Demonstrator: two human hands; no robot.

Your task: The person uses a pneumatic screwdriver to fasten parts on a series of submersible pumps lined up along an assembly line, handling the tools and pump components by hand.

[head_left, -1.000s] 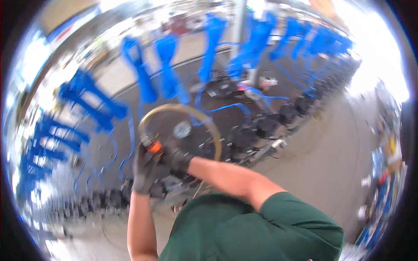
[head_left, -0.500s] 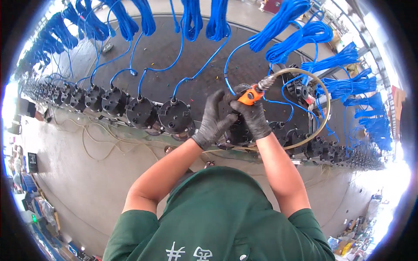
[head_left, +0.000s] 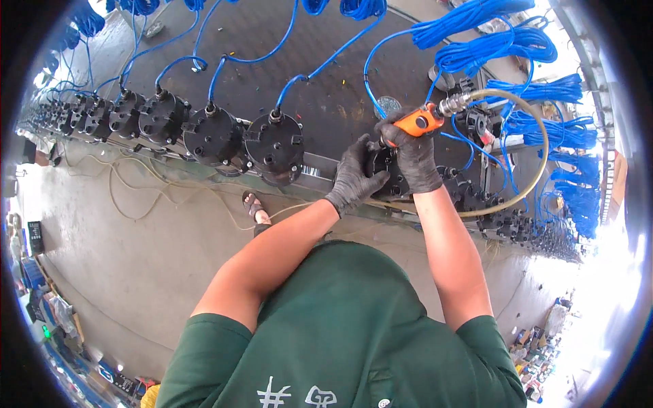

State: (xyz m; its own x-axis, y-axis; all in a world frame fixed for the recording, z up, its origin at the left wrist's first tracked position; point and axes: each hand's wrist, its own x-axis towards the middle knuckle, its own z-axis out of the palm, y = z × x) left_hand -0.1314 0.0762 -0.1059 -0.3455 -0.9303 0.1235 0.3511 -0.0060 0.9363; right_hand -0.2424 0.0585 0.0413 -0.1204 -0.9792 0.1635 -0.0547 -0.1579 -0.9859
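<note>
In my gloved right hand [head_left: 416, 162] is an orange air screwdriver [head_left: 415, 124], with a metal hose coupling at its back end. Its front end points down-left at a black round housing [head_left: 382, 162]; my hand hides the tip. My gloved left hand [head_left: 355, 178] curls round the left side of that housing, thumb toward me. Fingers and tool cover much of the housing. To the left stands another black round housing [head_left: 274, 146], with a blue cable [head_left: 296, 83] rising from its top. A round metallic piece [head_left: 388, 106] lies just beyond my right hand.
Similar black housings [head_left: 212, 138] line the bench's near edge on both sides. Blue cable coils [head_left: 496, 51] hang along the far side. A clear yellowish hose [head_left: 544, 146] loops right of my hand. More hose [head_left: 146, 183] trails over the floor, near a sandalled foot [head_left: 253, 205].
The view has shifted, and both hands appear farther right. My right hand has tilted the screwdriver, so its orange body shows more. The sandalled foot has come into fuller view.
</note>
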